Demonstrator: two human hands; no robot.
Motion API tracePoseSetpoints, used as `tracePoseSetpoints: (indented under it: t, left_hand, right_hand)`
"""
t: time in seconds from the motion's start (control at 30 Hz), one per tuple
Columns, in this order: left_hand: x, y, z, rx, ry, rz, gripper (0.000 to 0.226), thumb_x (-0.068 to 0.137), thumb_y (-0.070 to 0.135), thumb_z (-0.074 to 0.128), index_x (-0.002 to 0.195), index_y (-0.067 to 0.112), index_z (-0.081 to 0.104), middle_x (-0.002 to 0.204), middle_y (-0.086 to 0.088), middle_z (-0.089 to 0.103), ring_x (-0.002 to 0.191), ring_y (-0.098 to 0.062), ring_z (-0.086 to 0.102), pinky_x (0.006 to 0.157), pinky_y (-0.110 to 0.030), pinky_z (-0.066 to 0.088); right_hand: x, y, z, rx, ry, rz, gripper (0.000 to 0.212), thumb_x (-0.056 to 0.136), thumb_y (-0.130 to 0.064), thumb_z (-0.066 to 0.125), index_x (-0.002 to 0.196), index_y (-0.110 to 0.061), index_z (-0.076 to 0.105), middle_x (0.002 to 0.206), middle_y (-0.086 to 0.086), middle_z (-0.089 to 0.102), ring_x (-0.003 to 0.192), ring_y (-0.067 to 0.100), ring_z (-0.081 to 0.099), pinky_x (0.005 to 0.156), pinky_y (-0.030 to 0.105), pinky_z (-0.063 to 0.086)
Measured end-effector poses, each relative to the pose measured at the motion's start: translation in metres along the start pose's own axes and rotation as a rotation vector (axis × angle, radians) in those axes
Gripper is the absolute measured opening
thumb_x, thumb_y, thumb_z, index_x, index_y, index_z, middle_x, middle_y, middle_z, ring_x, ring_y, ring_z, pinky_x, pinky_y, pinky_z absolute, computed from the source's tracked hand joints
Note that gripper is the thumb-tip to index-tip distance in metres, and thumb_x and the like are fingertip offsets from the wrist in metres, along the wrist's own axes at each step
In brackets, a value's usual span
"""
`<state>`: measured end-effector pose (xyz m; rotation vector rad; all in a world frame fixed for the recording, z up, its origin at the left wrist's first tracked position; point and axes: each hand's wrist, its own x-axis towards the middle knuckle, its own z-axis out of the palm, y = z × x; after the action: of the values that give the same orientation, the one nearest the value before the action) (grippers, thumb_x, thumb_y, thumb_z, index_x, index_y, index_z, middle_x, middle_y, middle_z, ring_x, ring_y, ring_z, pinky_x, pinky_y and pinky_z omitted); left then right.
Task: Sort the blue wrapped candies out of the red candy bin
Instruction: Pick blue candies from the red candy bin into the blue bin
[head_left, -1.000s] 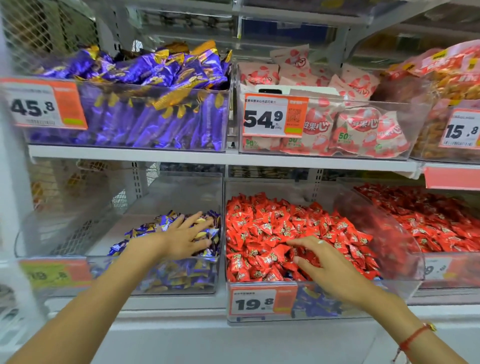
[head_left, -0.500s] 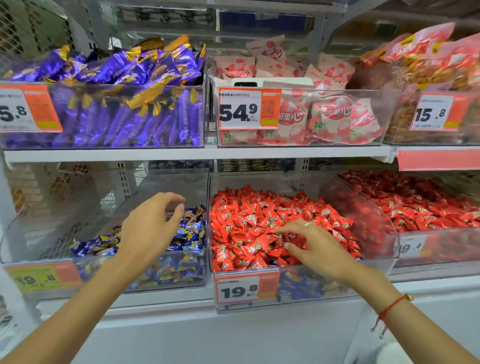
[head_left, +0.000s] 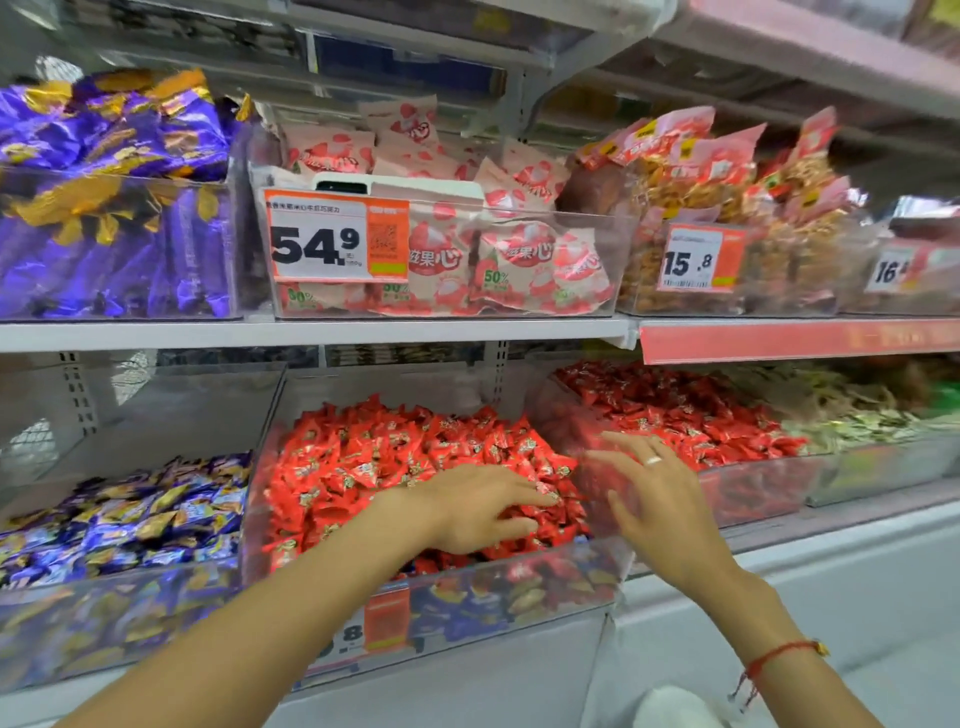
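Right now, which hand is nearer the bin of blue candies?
Left. The left hand rests on the red candies in the middle bin, next to the blue candy bin. The right hand is farther right, at that bin's right wall.

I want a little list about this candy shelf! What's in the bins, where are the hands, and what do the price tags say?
middle bin: clear plastic bin heaped with red wrapped candies; blue wrapped candies show low behind its front wall
left bin: blue and gold wrapped candies
left hand: fingers spread, resting on the red heap
right hand: open, blurred, above the bin's right edge, wearing a ring
upper shelf tags: orange and white price tag reads 54.9; another reads 15.8
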<state>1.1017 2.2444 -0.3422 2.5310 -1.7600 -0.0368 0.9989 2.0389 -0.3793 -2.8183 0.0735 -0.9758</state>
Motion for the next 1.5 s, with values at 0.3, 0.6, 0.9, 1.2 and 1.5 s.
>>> tracePoseSetpoints:
  t: [0.3,0.6,0.9,1.2,1.5]
  left_hand:
    - [0.049,-0.015,0.018,0.091,0.102,-0.059,0.03,0.088,0.049,0.062,0.114,0.033,0.065,0.109,0.002,0.067,0.106,-0.022,0.056,0.088,-0.035,0.044]
    - [0.011,-0.032,-0.013,0.304,0.123,-0.196,0.048,0.084,0.062,0.057,0.126,0.039,0.057,0.131,0.013,0.054,0.12,-0.013,0.045,0.097,-0.032,0.038]
    - [0.069,0.018,0.027,-0.022,-0.07,-0.076,0.032,0.092,0.044,0.059,0.116,0.026,0.069,0.109,0.003,0.07,0.101,-0.021,0.061,0.072,-0.024,0.04]
    - [0.059,0.002,0.032,-0.098,0.133,-0.089,0.025,0.086,0.045,0.067,0.105,0.03,0.068,0.108,0.008,0.066,0.102,-0.015,0.056,0.084,-0.034,0.048]
    - [0.021,0.031,0.003,-0.906,0.65,-0.182,0.019,0.078,0.03,0.079,0.093,0.021,0.071,0.083,0.006,0.074,0.073,-0.008,0.071,0.074,-0.027,0.059]
  right_hand:
    - [-0.002,-0.002,0.0,0.112,-0.021,0.038,0.046,0.084,0.004,0.051,0.114,-0.028,0.066,0.144,-0.008,0.041,0.123,0.019,0.042,0.078,0.033,0.05]
    - [-0.003,-0.009,-0.005,0.066,-0.072,0.09,0.04,0.09,-0.002,0.05,0.118,-0.027,0.065,0.148,-0.011,0.033,0.13,0.015,0.034,0.068,0.025,0.042]
    - [-0.009,-0.003,-0.006,0.195,-0.07,0.074,0.046,0.087,0.002,0.048,0.116,-0.03,0.065,0.151,-0.017,0.031,0.108,0.015,0.053,0.066,0.012,0.038]
    - [-0.008,-0.002,-0.007,0.193,0.018,0.06,0.051,0.084,0.003,0.052,0.122,-0.03,0.061,0.142,-0.013,0.045,0.097,0.009,0.054,0.07,0.015,0.036]
    - [0.008,-0.038,-0.027,0.624,0.063,0.363,0.019,0.084,-0.045,0.067,0.088,-0.029,0.076,0.074,-0.007,0.067,0.065,0.001,0.056,0.064,0.019,0.045]
